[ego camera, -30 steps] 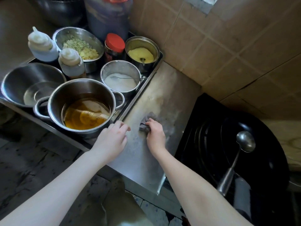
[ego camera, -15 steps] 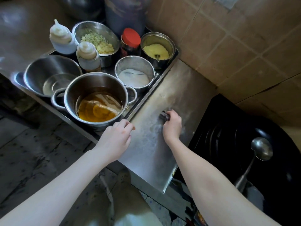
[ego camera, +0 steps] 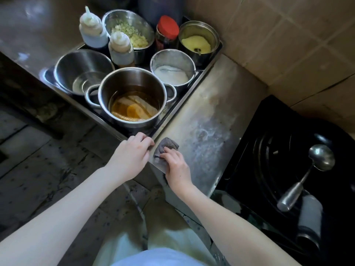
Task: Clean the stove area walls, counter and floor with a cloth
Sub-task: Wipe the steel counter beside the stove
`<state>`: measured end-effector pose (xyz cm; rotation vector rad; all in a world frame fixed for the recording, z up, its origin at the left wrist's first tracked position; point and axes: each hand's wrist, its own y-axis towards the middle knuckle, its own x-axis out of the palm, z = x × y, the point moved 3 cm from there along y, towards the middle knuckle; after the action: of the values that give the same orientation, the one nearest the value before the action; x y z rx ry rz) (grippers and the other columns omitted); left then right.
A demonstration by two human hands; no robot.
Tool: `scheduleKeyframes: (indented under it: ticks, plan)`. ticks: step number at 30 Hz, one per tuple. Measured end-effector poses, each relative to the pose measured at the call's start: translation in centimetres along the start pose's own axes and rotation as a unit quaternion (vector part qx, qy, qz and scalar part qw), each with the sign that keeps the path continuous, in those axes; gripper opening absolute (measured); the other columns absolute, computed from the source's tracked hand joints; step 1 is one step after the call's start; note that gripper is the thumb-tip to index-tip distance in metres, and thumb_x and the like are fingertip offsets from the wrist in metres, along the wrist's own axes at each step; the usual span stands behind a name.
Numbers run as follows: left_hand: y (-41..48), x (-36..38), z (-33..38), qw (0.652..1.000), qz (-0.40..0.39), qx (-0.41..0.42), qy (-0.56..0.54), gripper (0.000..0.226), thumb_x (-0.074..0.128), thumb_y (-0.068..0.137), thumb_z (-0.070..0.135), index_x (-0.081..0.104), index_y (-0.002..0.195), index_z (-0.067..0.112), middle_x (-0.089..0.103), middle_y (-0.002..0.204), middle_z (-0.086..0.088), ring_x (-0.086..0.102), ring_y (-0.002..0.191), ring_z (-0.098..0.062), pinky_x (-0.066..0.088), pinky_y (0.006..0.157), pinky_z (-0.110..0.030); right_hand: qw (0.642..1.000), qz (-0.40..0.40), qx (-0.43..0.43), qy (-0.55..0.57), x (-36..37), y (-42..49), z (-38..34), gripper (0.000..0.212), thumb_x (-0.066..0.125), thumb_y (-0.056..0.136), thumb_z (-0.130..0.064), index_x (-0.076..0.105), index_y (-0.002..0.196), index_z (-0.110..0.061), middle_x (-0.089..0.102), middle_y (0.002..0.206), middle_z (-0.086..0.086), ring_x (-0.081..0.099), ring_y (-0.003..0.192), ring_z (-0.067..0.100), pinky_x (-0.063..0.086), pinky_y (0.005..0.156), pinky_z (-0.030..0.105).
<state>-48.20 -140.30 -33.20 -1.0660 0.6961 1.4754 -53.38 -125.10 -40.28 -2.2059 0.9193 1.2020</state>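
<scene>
A small grey cloth (ego camera: 166, 146) lies crumpled on the stainless steel counter (ego camera: 207, 120) at its front left corner. My right hand (ego camera: 177, 169) presses on the cloth with curled fingers, holding it against the metal. My left hand (ego camera: 132, 156) rests on the counter's front edge, fingers curled over the rim next to the tray's corner. The counter shows whitish smears around its middle. Tan tiled wall (ego camera: 288, 35) rises behind it.
A metal tray (ego camera: 211, 63) left of the counter holds a pot of amber liquid (ego camera: 132, 96), steel bowls, two squeeze bottles and a red-lidded jar (ego camera: 167, 31). A black wok (ego camera: 288, 160) with a ladle (ego camera: 307, 173) sits to the right. Stained floor (ego camera: 48, 160) lies below.
My right hand has drawn the cloth back from the counter's middle to the front left corner. My left hand stays on the front edge. The camera view shifted.
</scene>
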Motion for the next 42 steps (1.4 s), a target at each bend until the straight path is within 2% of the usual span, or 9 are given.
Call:
scheduleKeyframes:
  ticks: [5,9,12,15,22,26,30,35,42]
  plan:
    - [-0.2,0.4,0.0,1.0,0.002,0.007,-0.013,0.027,0.05,0.094,0.022,0.057,0.121,0.019,0.053,0.121,-0.001,0.056,0.097,-0.017,0.046,0.078,-0.026,0.999,0.0,-0.035,-0.001,-0.9,-1.5,1.1,0.037,0.067,0.08,0.001,0.065,0.114,-0.012,0.058,0.132,0.007,0.05,0.126,0.025,0.048,0.099,0.04]
    - [-0.1,0.4,0.3,1.0,0.004,0.011,-0.025,0.026,0.05,0.094,0.021,0.058,0.119,0.018,0.053,0.122,-0.001,0.057,0.098,-0.017,0.049,0.081,-0.029,0.989,0.085,0.111,0.051,-3.6,-1.1,5.2,0.033,0.06,0.082,0.001,0.067,0.111,-0.014,0.057,0.133,0.005,0.049,0.125,0.019,0.04,0.101,0.029]
    - [-0.1,0.5,0.4,0.999,0.001,0.012,-0.032,0.025,0.05,0.094,0.021,0.058,0.119,0.018,0.053,0.122,-0.001,0.057,0.098,-0.017,0.048,0.081,-0.029,0.957,0.149,0.237,0.082,-5.9,-1.6,8.8,0.035,0.056,0.082,0.001,0.066,0.112,-0.015,0.055,0.134,0.003,0.049,0.125,0.018,0.032,0.099,0.019]
    - [-0.1,0.7,0.5,0.999,-0.003,0.017,-0.037,0.025,0.05,0.095,0.021,0.057,0.118,0.018,0.053,0.123,-0.001,0.056,0.099,-0.017,0.05,0.082,-0.029,0.934,0.175,0.299,0.089,-6.5,-2.7,9.9,0.036,0.05,0.086,0.001,0.064,0.112,-0.019,0.052,0.136,0.0,0.05,0.122,0.018,0.034,0.094,0.02]
    - [0.4,0.6,1.8,0.998,-0.014,0.031,-0.047,0.025,0.051,0.094,0.02,0.057,0.118,0.018,0.052,0.124,-0.002,0.057,0.1,-0.02,0.052,0.086,-0.036,0.963,0.135,0.224,0.066,-2.4,-5.1,4.3,0.037,0.056,0.083,0.006,0.067,0.11,-0.018,0.057,0.132,-0.002,0.046,0.126,0.014,0.042,0.101,0.032]
    - [0.9,0.6,2.5,0.998,-0.014,0.046,-0.039,0.024,0.05,0.094,0.019,0.056,0.118,0.017,0.052,0.123,-0.003,0.056,0.1,-0.021,0.051,0.085,-0.038,0.981,0.063,0.183,0.002,-2.0,-4.2,3.7,0.038,0.054,0.085,0.005,0.065,0.114,-0.018,0.052,0.139,-0.004,0.042,0.131,0.017,0.051,0.09,0.039]
    - [1.6,0.4,3.0,0.998,-0.014,0.048,-0.039,0.025,0.05,0.095,0.02,0.056,0.119,0.017,0.052,0.123,-0.002,0.056,0.101,-0.02,0.051,0.086,-0.038,0.986,0.056,0.158,-0.016,-3.2,-2.5,5.3,0.039,0.053,0.085,0.004,0.064,0.116,-0.018,0.051,0.14,-0.004,0.043,0.131,0.016,0.052,0.089,0.037]
    - [3.0,0.4,4.2,0.998,-0.022,0.051,-0.042,0.026,0.047,0.096,0.023,0.054,0.121,0.02,0.051,0.126,-0.001,0.055,0.105,-0.019,0.049,0.09,-0.036,0.97,0.113,0.217,0.017,-4.6,1.4,7.3,0.041,0.05,0.084,0.002,0.065,0.112,-0.023,0.054,0.136,-0.008,0.043,0.127,0.012,0.044,0.092,0.03]
    - [6.1,0.9,6.0,0.998,-0.01,0.047,-0.047,0.029,0.043,0.097,0.024,0.051,0.125,0.021,0.048,0.129,0.001,0.052,0.111,-0.018,0.046,0.092,-0.034,0.932,0.172,0.313,0.062,-8.2,9.6,10.2,0.042,0.043,0.078,0.003,0.065,0.098,-0.027,0.063,0.107,0.001,0.06,0.095,0.024,0.036,0.068,0.024]
